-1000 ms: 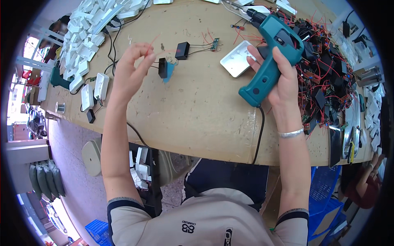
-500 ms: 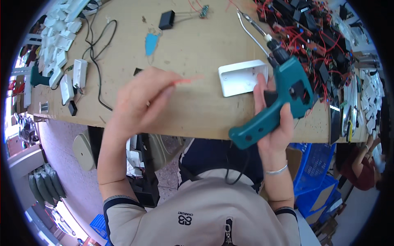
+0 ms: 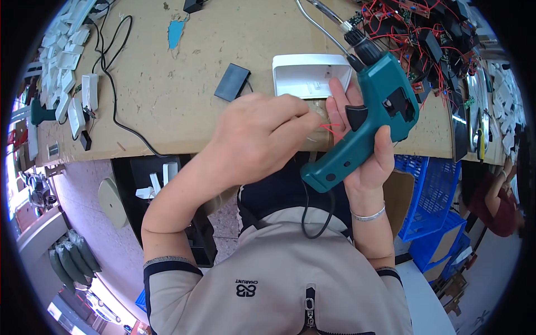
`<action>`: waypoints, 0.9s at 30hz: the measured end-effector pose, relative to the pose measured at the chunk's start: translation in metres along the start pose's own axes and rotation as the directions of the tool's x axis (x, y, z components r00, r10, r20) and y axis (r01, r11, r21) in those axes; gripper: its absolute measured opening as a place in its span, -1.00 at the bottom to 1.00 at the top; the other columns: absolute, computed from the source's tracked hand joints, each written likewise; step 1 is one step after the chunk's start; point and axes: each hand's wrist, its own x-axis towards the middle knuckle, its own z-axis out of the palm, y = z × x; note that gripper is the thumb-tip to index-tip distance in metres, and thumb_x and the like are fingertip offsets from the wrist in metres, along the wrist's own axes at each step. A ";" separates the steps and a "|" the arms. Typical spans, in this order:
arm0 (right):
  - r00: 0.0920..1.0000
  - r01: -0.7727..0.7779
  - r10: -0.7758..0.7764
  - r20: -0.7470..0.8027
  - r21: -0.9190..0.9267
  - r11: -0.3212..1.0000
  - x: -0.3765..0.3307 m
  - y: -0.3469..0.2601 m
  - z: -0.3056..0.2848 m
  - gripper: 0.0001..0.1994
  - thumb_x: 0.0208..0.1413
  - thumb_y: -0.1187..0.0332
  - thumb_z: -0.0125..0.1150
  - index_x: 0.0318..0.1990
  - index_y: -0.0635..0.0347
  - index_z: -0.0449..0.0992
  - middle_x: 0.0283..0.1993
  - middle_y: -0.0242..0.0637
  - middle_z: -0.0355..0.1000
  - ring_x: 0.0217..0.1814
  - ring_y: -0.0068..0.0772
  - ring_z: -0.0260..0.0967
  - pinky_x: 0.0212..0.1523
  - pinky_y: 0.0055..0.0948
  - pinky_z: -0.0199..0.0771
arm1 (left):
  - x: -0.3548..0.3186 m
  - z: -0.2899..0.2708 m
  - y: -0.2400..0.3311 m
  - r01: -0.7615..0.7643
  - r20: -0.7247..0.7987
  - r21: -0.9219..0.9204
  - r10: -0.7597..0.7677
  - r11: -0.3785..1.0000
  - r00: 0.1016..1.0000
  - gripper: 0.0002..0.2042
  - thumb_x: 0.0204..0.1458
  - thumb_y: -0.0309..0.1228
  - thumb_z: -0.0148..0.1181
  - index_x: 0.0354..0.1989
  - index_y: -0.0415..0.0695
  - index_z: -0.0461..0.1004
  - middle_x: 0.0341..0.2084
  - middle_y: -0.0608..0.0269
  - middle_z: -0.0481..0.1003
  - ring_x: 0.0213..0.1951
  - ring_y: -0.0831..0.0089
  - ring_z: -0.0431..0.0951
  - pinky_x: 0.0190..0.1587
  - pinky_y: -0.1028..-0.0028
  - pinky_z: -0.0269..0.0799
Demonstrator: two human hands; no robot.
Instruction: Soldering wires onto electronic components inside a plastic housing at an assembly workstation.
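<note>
Over the brown workbench (image 3: 184,111) my left hand (image 3: 262,134) has just swung close to my right hand (image 3: 367,175), bringing both loads together: green soldering gun (image 3: 379,84) grasped in my right, white plastic case (image 3: 296,75) by those fingers, red wires (image 3: 332,127) pinched at my left fingertips, between the hands

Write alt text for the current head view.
A person's right hand holds a teal pistol-shaped tool at a brown worktop, while the left hand pinches thin red wire. Beyond lie an open white case and a black box, with tangled red-wired parts at right.
</note>
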 end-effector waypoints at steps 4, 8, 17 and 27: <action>1.000 -0.017 0.017 0.018 -0.016 1.000 0.004 -0.005 -0.003 -0.30 0.09 0.22 0.10 0.29 0.26 -0.12 0.33 -0.01 -0.08 0.39 0.05 -0.17 0.34 -0.12 -0.05 | 0.007 0.003 0.008 0.246 0.043 -0.281 -0.244 0.928 0.969 -0.88 -0.13 -0.61 0.20 -0.37 -0.23 0.50 -0.44 0.23 0.43 -0.49 0.45 0.40 -0.47 0.58 0.28; 0.999 -0.035 0.036 0.025 -0.055 0.998 0.006 -0.009 -0.004 -0.28 0.08 0.19 0.13 0.29 0.27 -0.11 0.32 0.03 -0.08 0.38 0.05 -0.15 0.33 -0.11 -0.03 | 0.008 0.007 0.008 0.356 0.107 -0.340 -0.341 0.870 0.934 -0.91 -0.09 -0.59 0.20 -0.37 -0.22 0.51 -0.43 0.26 0.43 -0.47 0.52 0.39 -0.46 0.57 0.28; 0.996 -0.048 0.060 0.059 -0.187 0.981 -0.020 -0.026 -0.012 -0.23 0.07 0.02 0.07 0.33 0.12 -0.14 0.36 0.11 -0.20 0.38 -0.01 -0.14 0.31 -0.18 -0.02 | 0.004 0.017 0.012 0.375 0.041 -0.352 -0.386 0.858 0.922 -0.88 -0.09 -0.61 0.19 -0.35 -0.21 0.51 -0.43 0.27 0.42 -0.44 0.54 0.39 -0.44 0.60 0.28; 0.977 -0.175 0.190 0.098 -0.142 0.974 -0.028 -0.026 -0.006 -0.22 0.05 -0.03 0.09 0.29 0.23 -0.07 0.25 0.24 -0.03 0.23 -0.01 0.15 0.15 -0.27 0.30 | 0.005 0.018 0.011 0.313 0.078 -0.306 -0.304 0.899 0.949 -0.89 -0.08 -0.60 0.19 -0.34 -0.23 0.50 -0.50 0.24 0.45 -0.46 0.52 0.43 -0.43 0.57 0.31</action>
